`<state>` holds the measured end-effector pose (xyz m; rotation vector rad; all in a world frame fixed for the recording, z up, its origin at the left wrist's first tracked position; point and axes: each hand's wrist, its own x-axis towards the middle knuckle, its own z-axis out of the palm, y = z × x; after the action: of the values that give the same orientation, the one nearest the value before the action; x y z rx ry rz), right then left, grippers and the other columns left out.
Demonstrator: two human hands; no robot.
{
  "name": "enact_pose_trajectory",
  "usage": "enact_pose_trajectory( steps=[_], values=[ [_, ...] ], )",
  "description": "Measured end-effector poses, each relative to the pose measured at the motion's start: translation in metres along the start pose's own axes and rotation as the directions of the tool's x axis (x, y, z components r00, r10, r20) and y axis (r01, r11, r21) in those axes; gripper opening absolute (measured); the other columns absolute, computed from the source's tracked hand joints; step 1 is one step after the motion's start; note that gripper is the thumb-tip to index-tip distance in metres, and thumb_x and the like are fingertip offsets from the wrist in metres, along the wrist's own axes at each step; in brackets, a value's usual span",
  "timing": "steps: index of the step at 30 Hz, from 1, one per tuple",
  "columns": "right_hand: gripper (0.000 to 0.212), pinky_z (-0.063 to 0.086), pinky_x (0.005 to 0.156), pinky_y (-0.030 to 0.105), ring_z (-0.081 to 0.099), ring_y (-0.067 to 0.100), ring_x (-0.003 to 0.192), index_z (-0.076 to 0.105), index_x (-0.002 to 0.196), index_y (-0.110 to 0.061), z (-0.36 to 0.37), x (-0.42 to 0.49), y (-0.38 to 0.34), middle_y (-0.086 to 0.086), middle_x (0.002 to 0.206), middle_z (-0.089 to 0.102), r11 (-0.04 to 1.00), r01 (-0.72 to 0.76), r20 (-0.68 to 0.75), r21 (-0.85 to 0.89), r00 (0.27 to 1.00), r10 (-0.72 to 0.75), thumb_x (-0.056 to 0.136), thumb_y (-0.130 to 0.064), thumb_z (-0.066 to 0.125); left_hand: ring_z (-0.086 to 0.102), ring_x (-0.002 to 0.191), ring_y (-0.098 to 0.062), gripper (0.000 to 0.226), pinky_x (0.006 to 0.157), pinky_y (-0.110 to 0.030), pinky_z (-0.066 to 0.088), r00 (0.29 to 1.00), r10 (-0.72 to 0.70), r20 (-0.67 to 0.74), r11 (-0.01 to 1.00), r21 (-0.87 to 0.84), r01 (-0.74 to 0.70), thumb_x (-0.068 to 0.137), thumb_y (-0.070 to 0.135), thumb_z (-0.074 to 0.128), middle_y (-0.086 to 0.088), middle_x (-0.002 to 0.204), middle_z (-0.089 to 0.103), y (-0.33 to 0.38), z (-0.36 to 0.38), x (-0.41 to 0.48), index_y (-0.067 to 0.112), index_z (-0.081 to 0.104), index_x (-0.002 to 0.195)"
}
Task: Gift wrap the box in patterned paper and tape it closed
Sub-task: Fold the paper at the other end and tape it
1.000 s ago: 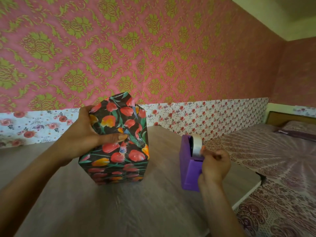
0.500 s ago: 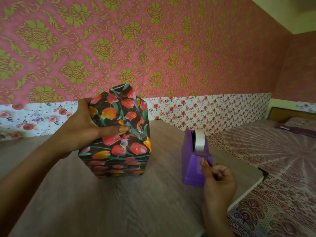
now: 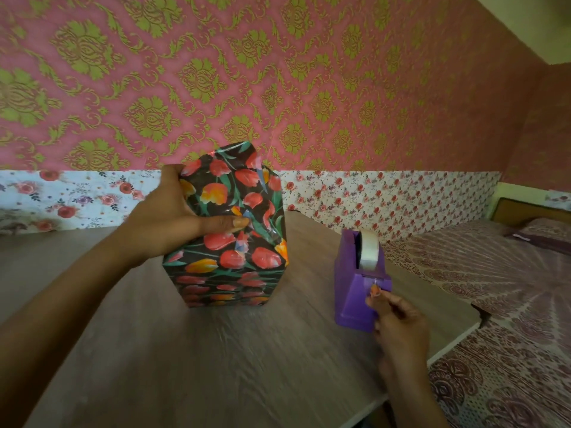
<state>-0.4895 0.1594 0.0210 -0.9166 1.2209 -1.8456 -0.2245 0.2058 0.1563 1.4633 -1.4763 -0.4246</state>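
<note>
Left hand [image 3: 167, 220] grips the wrapped box [image 3: 228, 242]. The thumb lies flat across the near face and presses the folded paper flap down, nail pointing right. The other left fingers [image 3: 171, 175] curl round the box's upper left edge, and their tips are hidden behind it.

The box stands on end on the surface [image 3: 216, 350], tilted a bit to the right. The paper is dark with red and orange tulips. A folded paper point sticks up above the left fingers. Shiny creases sit just right of the thumb tip, and I can't tell if that is tape.

Right hand [image 3: 398, 322] is at the purple tape dispenser [image 3: 352, 301], well apart from the box and to the right of the left fingers. Right fingers [image 3: 375, 292] are curled. Thumb and forefinger are pressed together, pinching the tape end [image 3: 373, 283] just under the cutter. The strip is clear and barely visible. The other right fingers are tucked into the palm.

1 white tape roll [image 3: 368, 251] sits in the dispenser slot above the right fingers. The dispenser stands upright on the surface near its right edge.

A bed [image 3: 500, 273] with a purple patterned cover lies beyond the right fingers, beside the surface. The wall [image 3: 278, 72] behind has pink and gold wallpaper, with a floral strip [image 3: 386, 199] along the bottom. Both forearms are bare and come in from the bottom of the frame.
</note>
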Motion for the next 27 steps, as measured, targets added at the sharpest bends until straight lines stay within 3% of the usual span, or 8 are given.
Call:
enact_pose_trajectory(
  steps=[3, 5, 9, 13, 18, 21, 24, 27],
  values=[
    [0.023, 0.047, 0.057, 0.014, 0.056, 0.004, 0.066, 0.062, 0.070, -0.024, 0.002, 0.006, 0.012, -0.009, 0.069, 0.063, 0.994, 0.096, -0.045, -0.056, 0.994, -0.099, 0.084, -0.006, 0.064, 0.046, 0.073, 0.006, 0.083, 0.074, -0.025, 0.042, 0.999, 0.042, 0.007, 0.998, 0.045, -0.042, 0.061, 0.039, 0.080, 0.023, 0.088, 0.042, -0.004, 0.000, 0.002, 0.025, 0.023, 0.119],
    [0.026, 0.042, 0.052, 0.005, 0.059, -0.003, 0.059, 0.063, 0.061, -0.024, 0.003, 0.010, 0.021, -0.012, 0.059, 0.064, 0.985, 0.139, -0.068, -0.098, 0.987, -0.146, 0.084, -0.011, 0.066, 0.048, 0.074, 0.007, 0.081, 0.074, -0.024, 0.043, 0.998, 0.065, 0.023, 0.996, 0.067, -0.066, 0.060, 0.042, 0.081, 0.023, 0.090, 0.045, -0.007, -0.002, 0.003, 0.027, 0.022, 0.114],
    [0.034, 0.042, 0.056, 0.008, 0.058, -0.007, 0.062, 0.064, 0.070, -0.049, 0.003, 0.015, 0.028, -0.018, 0.064, 0.066, 0.983, 0.140, -0.060, -0.117, 0.987, -0.148, 0.085, -0.019, 0.065, 0.053, 0.076, -0.003, 0.081, 0.076, -0.026, 0.041, 0.999, 0.050, 0.015, 0.996, 0.075, -0.051, 0.058, 0.048, 0.080, 0.020, 0.092, 0.048, -0.008, -0.006, 0.003, 0.028, 0.024, 0.113],
    [0.025, 0.039, 0.048, 0.005, 0.053, -0.012, 0.051, 0.062, 0.064, -0.022, 0.000, 0.020, 0.030, -0.025, 0.053, 0.062, 0.989, 0.107, -0.033, -0.098, 0.993, -0.111, 0.086, -0.011, 0.063, 0.051, 0.085, -0.010, 0.082, 0.078, -0.027, 0.040, 0.997, 0.076, 0.008, 0.990, 0.119, -0.077, 0.058, 0.052, 0.078, 0.024, 0.091, 0.041, -0.009, -0.006, 0.003, 0.028, 0.022, 0.113],
    [0.033, 0.040, 0.055, 0.008, 0.055, -0.011, 0.056, 0.062, 0.069, -0.035, 0.007, 0.015, 0.031, -0.006, 0.062, 0.062, 0.978, 0.159, -0.056, -0.134, 0.984, -0.167, 0.090, -0.010, 0.057, 0.051, 0.088, -0.012, 0.081, 0.079, -0.029, 0.041, 0.996, 0.093, 0.016, 0.988, 0.122, -0.094, 0.060, 0.052, 0.078, 0.023, 0.092, 0.040, -0.012, -0.006, 0.003, 0.028, 0.021, 0.111],
    [0.027, 0.038, 0.056, 0.010, 0.054, -0.008, 0.057, 0.056, 0.067, -0.023, 0.002, 0.007, 0.031, 0.005, 0.069, 0.061, 0.966, 0.182, 0.010, -0.184, 0.983, -0.183, 0.089, -0.008, 0.058, 0.052, 0.089, -0.013, 0.081, 0.079, -0.028, 0.041, 0.995, 0.095, 0.024, 0.989, 0.114, -0.098, 0.060, 0.052, 0.078, 0.014, 0.101, 0.047, -0.012, -0.006, 0.003, 0.028, 0.020, 0.113],
    [0.042, 0.038, 0.055, 0.008, 0.053, -0.005, 0.054, 0.061, 0.066, -0.039, -0.002, -0.006, 0.021, -0.005, 0.058, 0.063, 0.951, 0.236, 0.092, -0.198, 0.971, -0.221, 0.086, -0.002, 0.060, 0.054, 0.091, -0.015, 0.085, 0.080, -0.030, 0.043, 0.995, 0.098, 0.030, 0.990, 0.101, -0.100, 0.054, 0.056, 0.076, 0.009, 0.108, 0.048, -0.011, -0.006, 0.003, 0.028, 0.020, 0.113],
    [0.043, 0.040, 0.052, 0.005, 0.054, -0.005, 0.048, 0.065, 0.059, -0.026, 0.008, -0.036, -0.002, -0.014, 0.051, 0.064, 0.946, 0.317, 0.250, -0.068, 0.923, -0.292, 0.083, 0.009, 0.058, 0.058, 0.093, -0.017, 0.091, 0.080, -0.031, 0.046, 0.995, 0.097, 0.034, 0.990, 0.102, -0.100, 0.045, 0.062, 0.071, 0.007, 0.110, 0.051, -0.012, -0.005, 0.004, 0.029, 0.020, 0.113]
  ],
)
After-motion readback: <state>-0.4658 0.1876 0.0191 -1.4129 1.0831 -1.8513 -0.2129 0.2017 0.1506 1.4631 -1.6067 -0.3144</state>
